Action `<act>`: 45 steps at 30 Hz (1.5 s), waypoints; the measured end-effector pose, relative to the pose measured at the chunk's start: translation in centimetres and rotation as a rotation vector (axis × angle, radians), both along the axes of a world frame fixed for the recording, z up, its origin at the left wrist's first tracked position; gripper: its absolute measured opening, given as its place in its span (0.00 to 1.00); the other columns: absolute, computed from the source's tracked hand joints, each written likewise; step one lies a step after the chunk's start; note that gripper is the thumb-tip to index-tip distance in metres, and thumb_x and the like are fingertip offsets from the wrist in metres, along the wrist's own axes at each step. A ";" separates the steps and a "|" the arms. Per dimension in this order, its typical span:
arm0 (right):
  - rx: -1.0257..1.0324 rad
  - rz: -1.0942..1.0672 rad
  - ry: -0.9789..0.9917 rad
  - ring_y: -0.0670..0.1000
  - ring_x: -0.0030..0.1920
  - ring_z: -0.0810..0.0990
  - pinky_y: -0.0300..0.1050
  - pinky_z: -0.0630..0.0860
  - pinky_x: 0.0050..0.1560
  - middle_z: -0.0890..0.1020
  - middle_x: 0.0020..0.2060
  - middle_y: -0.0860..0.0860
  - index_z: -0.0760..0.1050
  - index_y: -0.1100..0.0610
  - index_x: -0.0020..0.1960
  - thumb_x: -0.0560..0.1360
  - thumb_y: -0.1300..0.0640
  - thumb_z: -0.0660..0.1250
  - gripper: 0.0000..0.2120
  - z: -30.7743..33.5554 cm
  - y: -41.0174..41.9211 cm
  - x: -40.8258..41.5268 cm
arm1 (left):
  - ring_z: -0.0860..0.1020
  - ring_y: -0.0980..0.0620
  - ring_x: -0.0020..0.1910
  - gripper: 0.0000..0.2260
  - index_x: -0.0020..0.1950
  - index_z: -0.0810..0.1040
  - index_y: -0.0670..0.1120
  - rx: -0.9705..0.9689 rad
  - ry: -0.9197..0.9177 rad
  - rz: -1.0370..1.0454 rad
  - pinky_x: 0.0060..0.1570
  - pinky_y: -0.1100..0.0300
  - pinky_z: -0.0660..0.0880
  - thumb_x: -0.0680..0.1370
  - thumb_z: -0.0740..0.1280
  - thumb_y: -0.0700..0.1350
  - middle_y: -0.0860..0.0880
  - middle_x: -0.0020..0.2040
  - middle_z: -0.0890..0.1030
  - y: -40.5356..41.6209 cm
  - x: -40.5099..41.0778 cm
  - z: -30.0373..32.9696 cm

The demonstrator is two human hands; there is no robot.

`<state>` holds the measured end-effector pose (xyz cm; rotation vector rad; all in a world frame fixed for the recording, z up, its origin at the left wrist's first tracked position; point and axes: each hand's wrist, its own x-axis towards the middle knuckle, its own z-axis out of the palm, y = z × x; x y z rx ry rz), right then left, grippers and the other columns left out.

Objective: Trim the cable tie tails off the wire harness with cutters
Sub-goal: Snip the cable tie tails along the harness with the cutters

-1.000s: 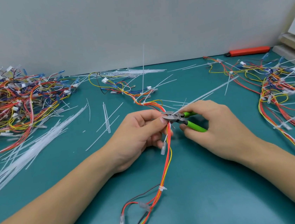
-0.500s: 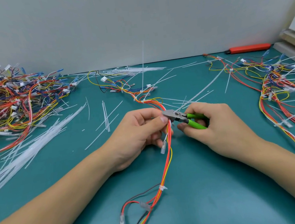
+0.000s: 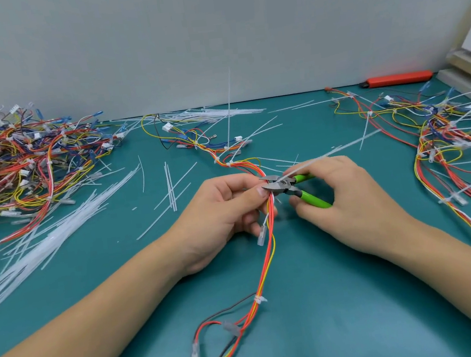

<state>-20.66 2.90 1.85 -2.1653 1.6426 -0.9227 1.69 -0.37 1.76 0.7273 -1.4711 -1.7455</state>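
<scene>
A red, orange and yellow wire harness [image 3: 265,266] runs from the table's middle down toward me. My left hand [image 3: 223,212] grips the bundle just under the cutters. My right hand [image 3: 344,195] holds green-handled cutters [image 3: 306,189], whose steel jaws [image 3: 271,184] stand parted at the harness beside my left thumb. A long white cable tie tail [image 3: 339,149] sticks out from that spot toward the upper right. Further along the same harness another tie tail [image 3: 229,105] stands upright. Lower down sits a white tie [image 3: 259,299] with no tail.
A heap of harnesses [image 3: 21,167] fills the left of the teal table [image 3: 344,298]. Cut white tails [image 3: 44,238] lie scattered left of centre. More harnesses with long tails [image 3: 452,136] spread at the right. A red tool [image 3: 396,79] lies against the back wall.
The cutter jaws, shut half a second ago, now stand open at the harness. A long tail lies across the cutters again. Both hands have stayed in about the same place.
</scene>
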 end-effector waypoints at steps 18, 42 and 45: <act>0.041 -0.040 -0.057 0.49 0.30 0.67 0.48 0.66 0.34 0.70 0.25 0.49 0.70 0.48 0.35 0.73 0.47 0.75 0.16 0.0 0.3 0.2 | 0.67 0.51 0.32 0.05 0.47 0.80 0.40 -0.015 -0.044 0.024 0.33 0.59 0.76 0.81 0.67 0.40 0.42 0.40 0.80 0.2 -0.1 0.2; -0.095 -0.003 -0.045 0.48 0.35 0.72 0.50 0.72 0.37 0.74 0.30 0.46 0.78 0.48 0.42 0.75 0.45 0.73 0.08 -0.1 0.2 -0.1 | 0.68 0.52 0.32 0.07 0.45 0.83 0.44 0.003 -0.028 -0.032 0.34 0.60 0.76 0.80 0.66 0.41 0.44 0.40 0.80 0.2 0.1 0.4; -0.084 0.013 -0.024 0.46 0.53 0.77 0.42 0.72 0.57 0.83 0.46 0.39 0.83 0.45 0.53 0.73 0.49 0.74 0.09 -0.1 0.1 0.1 | 0.69 0.53 0.32 0.07 0.47 0.82 0.41 0.009 -0.015 -0.020 0.33 0.60 0.76 0.82 0.65 0.39 0.44 0.39 0.81 0.2 0.1 0.3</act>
